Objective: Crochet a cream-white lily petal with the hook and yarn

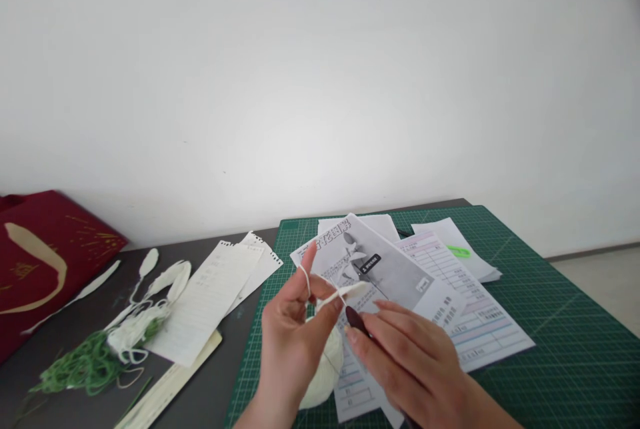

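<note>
My left hand (293,335) pinches a small white crochet piece (354,290) between thumb and fingers, with its index finger raised. White yarn (304,275) loops around that finger. My right hand (417,352) grips a crochet hook (356,322) by its dark handle, its tip end meeting the yarn at the piece. The thin metal end is hard to make out. Behind and below my left hand, partly hidden by it, sits a ball of white yarn (324,370). Under both hands lies a printed sheet with a plant picture (395,277).
A green cutting mat (545,322) bears more printed sheets (493,332) and a bright green clip-like item (459,251). To the left are notebook pages (210,295), a ruler-like strip (170,385), green yarn (87,363), white crocheted pieces (167,280) and a dark red bag (45,262).
</note>
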Demonstrator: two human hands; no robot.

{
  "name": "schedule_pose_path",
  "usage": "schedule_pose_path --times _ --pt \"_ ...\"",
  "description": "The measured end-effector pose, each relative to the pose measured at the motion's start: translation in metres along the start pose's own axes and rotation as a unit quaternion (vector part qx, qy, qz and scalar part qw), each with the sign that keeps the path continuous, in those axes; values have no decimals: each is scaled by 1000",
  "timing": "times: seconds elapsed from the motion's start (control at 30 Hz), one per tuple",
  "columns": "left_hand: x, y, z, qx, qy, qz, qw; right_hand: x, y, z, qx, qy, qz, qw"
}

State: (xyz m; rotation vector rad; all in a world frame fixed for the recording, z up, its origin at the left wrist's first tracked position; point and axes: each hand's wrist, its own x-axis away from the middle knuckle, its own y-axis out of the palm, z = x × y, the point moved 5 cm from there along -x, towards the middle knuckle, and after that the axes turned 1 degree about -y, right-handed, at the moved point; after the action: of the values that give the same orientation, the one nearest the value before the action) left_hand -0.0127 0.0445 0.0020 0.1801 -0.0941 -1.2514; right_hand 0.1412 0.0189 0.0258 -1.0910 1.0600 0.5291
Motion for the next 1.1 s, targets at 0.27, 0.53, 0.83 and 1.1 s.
schedule_pose_path --times 0.27,0.53,0.83,1.1 --pt "2 2 4 -147 130 -6 980 -1 -2 9 -144 76 18 987" --pt "-7 5 3 -44 -3 -72 996 3 -14 25 -265 217 27 939" --pt "-10 5 0 -26 -113 -210 971 29 -1 51 -458 434 126 765" --pt "-7 8 4 -47 -27 -152 987 39 28 62 -560 590 166 558"
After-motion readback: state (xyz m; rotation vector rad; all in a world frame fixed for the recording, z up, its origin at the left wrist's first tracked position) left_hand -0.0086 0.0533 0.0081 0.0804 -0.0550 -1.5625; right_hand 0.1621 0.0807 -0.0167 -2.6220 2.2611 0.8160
